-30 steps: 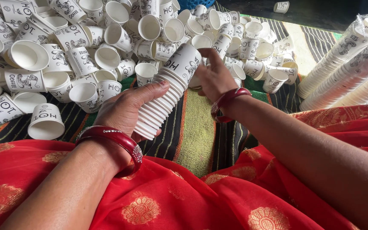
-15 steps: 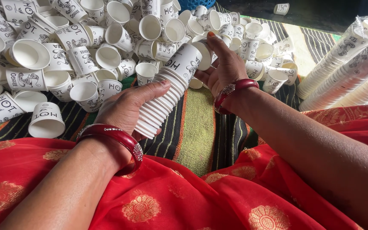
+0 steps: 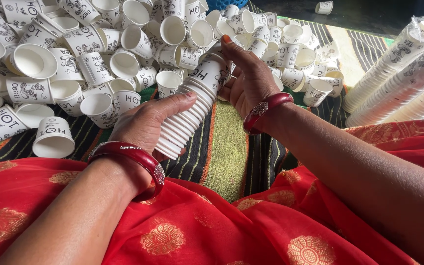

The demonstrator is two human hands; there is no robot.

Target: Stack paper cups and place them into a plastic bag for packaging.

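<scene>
Head view, steeply downward (close) over lap and hands (image 3: 143,125)

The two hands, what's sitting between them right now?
A stack of nested paper cups, seen in the head view. The left hand cradles its lower part; the right hand touches its top end.
</scene>
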